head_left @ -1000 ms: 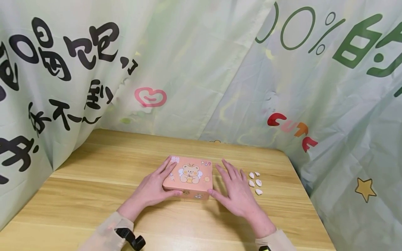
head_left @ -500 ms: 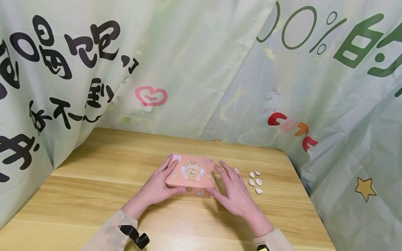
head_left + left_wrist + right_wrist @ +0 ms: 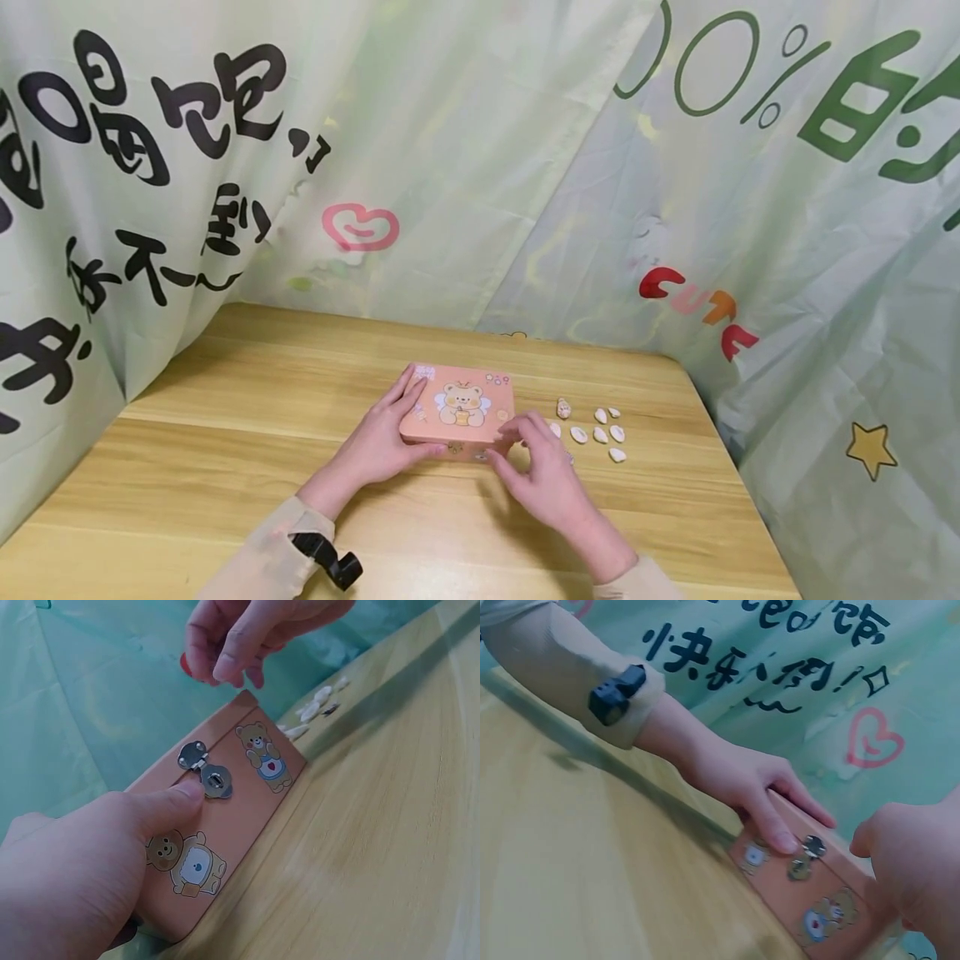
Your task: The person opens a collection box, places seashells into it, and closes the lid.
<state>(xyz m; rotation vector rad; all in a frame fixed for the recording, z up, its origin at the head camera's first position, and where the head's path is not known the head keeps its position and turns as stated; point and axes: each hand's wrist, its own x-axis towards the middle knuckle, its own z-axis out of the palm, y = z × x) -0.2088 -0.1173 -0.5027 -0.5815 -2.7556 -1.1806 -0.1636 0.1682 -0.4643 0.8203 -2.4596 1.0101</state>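
A peach-pink box (image 3: 459,407) with a bear printed on its lid sits on the table, lid down. My left hand (image 3: 375,442) holds it at the left, fingers along the lid's left edge. In the left wrist view the left thumb presses the front beside a metal latch (image 3: 206,771). My right hand (image 3: 543,479) hovers by the box's front right corner, fingers loosely bent. That left wrist view shows a gap between those fingers and the box, with nothing seen in them. Small white shell-like pieces (image 3: 600,434) and a brownish one (image 3: 563,407) lie right of the box.
The wooden table (image 3: 262,400) spreads out around the box. A printed curtain (image 3: 450,167) hangs along its back and sides. A black strap device (image 3: 327,560) is on the left wrist.
The right hand has drawn back from the box's right side and its fingers have bent, revealing more white pieces. The box sits slightly farther right in view, the left hand still on it.
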